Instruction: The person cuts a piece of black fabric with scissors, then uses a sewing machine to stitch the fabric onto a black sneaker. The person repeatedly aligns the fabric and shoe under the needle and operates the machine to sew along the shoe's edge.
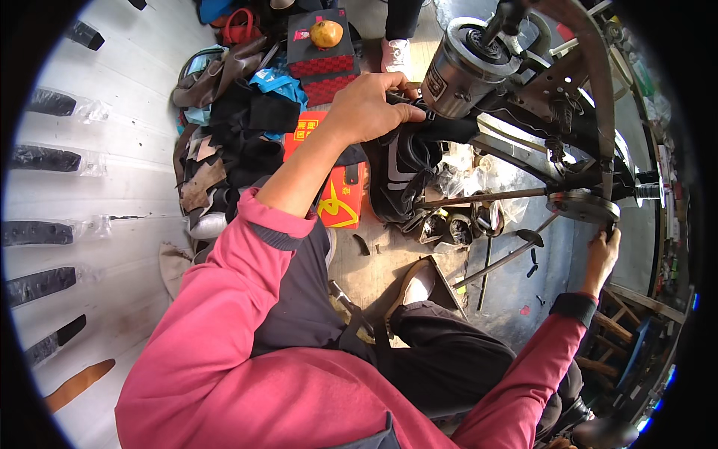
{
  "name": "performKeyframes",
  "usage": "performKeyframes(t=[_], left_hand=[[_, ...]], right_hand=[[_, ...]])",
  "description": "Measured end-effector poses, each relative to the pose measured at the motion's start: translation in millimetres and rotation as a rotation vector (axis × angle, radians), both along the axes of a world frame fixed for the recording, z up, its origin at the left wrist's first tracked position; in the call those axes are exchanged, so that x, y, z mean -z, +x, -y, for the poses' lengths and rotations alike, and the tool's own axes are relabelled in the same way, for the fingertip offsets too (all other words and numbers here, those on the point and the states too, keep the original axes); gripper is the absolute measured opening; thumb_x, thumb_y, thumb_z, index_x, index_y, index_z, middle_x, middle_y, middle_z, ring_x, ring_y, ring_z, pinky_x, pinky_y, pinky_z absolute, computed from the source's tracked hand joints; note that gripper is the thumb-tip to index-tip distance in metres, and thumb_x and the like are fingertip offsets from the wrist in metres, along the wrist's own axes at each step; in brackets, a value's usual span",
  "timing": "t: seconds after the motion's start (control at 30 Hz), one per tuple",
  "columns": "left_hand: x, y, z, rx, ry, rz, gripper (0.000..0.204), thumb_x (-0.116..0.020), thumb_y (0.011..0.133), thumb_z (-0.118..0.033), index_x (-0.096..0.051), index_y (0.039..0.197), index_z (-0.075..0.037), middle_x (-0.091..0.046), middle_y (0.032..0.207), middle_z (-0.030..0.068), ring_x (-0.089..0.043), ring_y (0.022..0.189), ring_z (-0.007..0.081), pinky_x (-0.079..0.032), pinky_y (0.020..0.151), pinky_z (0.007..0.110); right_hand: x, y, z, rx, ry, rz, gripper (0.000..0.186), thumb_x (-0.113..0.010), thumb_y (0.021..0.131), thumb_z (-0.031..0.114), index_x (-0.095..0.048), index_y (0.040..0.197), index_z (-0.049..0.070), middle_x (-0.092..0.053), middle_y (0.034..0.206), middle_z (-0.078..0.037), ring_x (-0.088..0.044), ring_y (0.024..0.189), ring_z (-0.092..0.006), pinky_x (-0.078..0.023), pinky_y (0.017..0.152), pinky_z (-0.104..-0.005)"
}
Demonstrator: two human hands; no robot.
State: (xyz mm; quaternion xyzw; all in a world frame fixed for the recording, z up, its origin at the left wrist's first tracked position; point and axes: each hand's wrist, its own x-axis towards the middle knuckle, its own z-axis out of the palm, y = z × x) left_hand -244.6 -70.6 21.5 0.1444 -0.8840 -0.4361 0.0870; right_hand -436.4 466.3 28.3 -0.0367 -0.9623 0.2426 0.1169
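My left hand is closed, thumb and fingers pinching the upper edge of a black item with grey stripes. Its kind is unclear; it hangs by the arm of a hand-cranked sewing machine, and the machine's head hides part of its top. Over at the right, my right hand has its fingers bent at the rim of the machine's round metal hand wheel. Part of that grip is turned away from view.
Black and brown scraps lie heaped at the left. A yellowish round fruit tops stacked dark boxes. Near my knees is a red box. A metal rod crosses low beside my foot. Another person's white shoe stands beyond.
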Motion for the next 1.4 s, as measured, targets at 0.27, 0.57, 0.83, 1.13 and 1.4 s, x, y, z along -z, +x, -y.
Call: performKeyframes(t=[0.27, 0.57, 0.83, 1.13, 1.4], left_hand=[[7.4, 0.1, -0.2, -0.01, -0.006, -0.043, 0.043, -0.088, 0.082, -0.031, -0.074, 0.117, -0.009, -0.076, 0.108, 0.0133, -0.072, 0.103, 0.029, -0.053, 0.087, 0.038], [6.8, 2.2, -3.2, -0.062, -0.07, -0.056, 0.042, -0.089, 0.077, -0.041, -0.077, 0.111, -0.018, -0.076, 0.11, 0.0119, -0.071, 0.109, 0.0319, -0.054, 0.091, 0.044], [6.6, 5.4, -2.2, -0.075, -0.051, -0.049, 0.048, -0.089, 0.077, -0.048, -0.077, 0.113, -0.018, -0.074, 0.114, 0.0137, -0.068, 0.114, 0.0325, -0.054, 0.096, 0.043], [52.8, 10.0, 11.2, 0.017, 0.748, -0.367, 0.056, -0.089, 0.084, -0.02, -0.061, 0.131, -0.008, -0.066, 0.12, 0.004, -0.063, 0.115, 0.0152, -0.051, 0.099, 0.03], [78.4, 25.8, 5.3, 0.157, 1.201, -0.271, 0.063, -0.083, 0.091, -0.017, -0.049, 0.143, -0.008, -0.067, 0.12, 0.007, -0.066, 0.109, 0.0174, -0.055, 0.097, 0.032]], right_hand=[[107.6, 32.2, 38.7, -0.315, 0.326, 0.162, 0.042, -0.057, 0.105, 0.038, -0.05, 0.136, 0.01, -0.074, 0.114, -0.025, -0.069, 0.103, -0.0503, -0.053, 0.085, -0.0621], [21.9, 172.3, 216.7, -0.531, -0.754, 0.551, 0.043, -0.069, 0.101, 0.034, -0.071, 0.126, -0.002, -0.075, 0.11, -0.006, -0.068, 0.103, -0.0133, -0.052, 0.089, -0.0271], [8.9, 176.4, 360.7, -0.405, -1.05, 0.391, 0.041, -0.076, 0.1, 0.034, -0.077, 0.106, -0.007, -0.075, 0.093, -0.004, -0.062, 0.084, -0.0077, -0.048, 0.073, -0.024], [40.6, 174.6, 357.9, -0.385, -1.057, 0.327, 0.024, -0.075, 0.101, 0.02, -0.077, 0.11, -0.002, -0.077, 0.097, -0.005, -0.072, 0.088, -0.0118, -0.057, 0.079, -0.0258], [30.4, 175.9, 353.8, -0.341, -1.016, 0.384, 0.026, -0.079, 0.097, 0.019, -0.078, 0.096, -0.007, -0.077, 0.085, -0.007, -0.068, 0.074, -0.0095, -0.054, 0.069, -0.024]])
